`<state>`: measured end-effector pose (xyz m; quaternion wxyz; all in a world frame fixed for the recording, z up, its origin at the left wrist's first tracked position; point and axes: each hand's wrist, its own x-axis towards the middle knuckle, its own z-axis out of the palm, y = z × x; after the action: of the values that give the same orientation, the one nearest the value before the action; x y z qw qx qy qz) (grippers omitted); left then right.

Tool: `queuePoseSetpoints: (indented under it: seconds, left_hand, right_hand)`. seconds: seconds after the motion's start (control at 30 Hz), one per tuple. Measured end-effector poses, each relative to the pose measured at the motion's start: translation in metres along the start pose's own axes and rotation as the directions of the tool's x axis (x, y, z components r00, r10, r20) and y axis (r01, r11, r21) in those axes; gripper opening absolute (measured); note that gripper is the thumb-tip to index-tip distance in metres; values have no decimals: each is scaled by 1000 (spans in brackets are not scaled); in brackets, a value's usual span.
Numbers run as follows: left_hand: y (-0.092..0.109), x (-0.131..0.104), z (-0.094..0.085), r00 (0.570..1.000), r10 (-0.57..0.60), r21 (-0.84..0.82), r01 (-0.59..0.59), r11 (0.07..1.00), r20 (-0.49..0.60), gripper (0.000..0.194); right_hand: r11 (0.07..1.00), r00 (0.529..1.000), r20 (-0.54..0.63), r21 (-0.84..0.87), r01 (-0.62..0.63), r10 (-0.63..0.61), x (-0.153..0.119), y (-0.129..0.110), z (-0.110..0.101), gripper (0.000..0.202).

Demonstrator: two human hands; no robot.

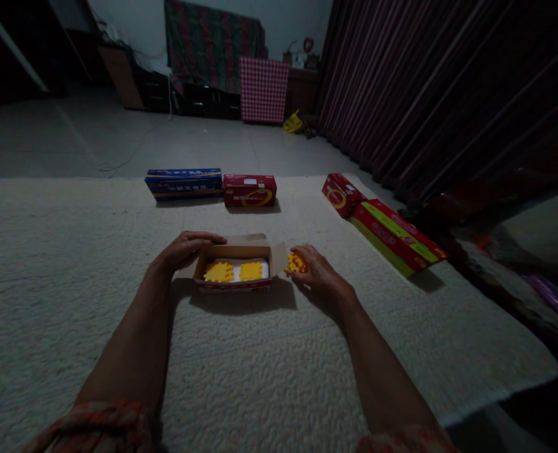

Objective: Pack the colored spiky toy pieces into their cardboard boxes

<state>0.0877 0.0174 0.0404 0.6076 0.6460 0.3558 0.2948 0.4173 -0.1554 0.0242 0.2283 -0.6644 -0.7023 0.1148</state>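
An open cardboard box [234,286] lies in front of me with its flaps spread. Inside it are two flat yellow pieces with toothed edges, the left one [219,272] and the right one [251,271], with something white around them. My left hand [184,249] rests on the box's left end and back edge, fingers stretched toward the back flap. Just beyond the right flap, my right hand [315,270] has its fingers closed on a yellow toothed piece [296,263].
On the quilted cover [260,358], a blue box [184,185] and a red box [249,191] stand behind the open box. Farther right are another red box [342,194] and a long red and green box [396,238]. A dark curtain [392,88] hangs at the right.
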Motion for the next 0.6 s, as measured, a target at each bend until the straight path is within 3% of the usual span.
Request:
queuePoseSetpoints:
  seconds: [0.13, 0.27, 0.37, 0.6]
  left_hand:
    - [-2, 1, 0, 1000, -1, -6, 1, 1000, -1, 22]
    - [-1, 2, -1, 1000, -2, 7, 2, 1000, -12, 23]
    - [0, 2, 1, 1000, 4, 17, -3, 1000, -31, 22]
    - [-1, 2, 0, 1000, -7, 11, 7, 1000, -25, 22]
  right_hand:
    - [999, 998, 43, -12, 39, -38, 7, -1, 3, 65]
    - [993, 998, 44, -112, 38, -33, 14, -6, 10, 51]
    - [987, 1000, 14, -159, 3, -1, 17, -9, 17, 40]
    - [992, 997, -72, -124, -23, 14, 18, -3, 23, 36]
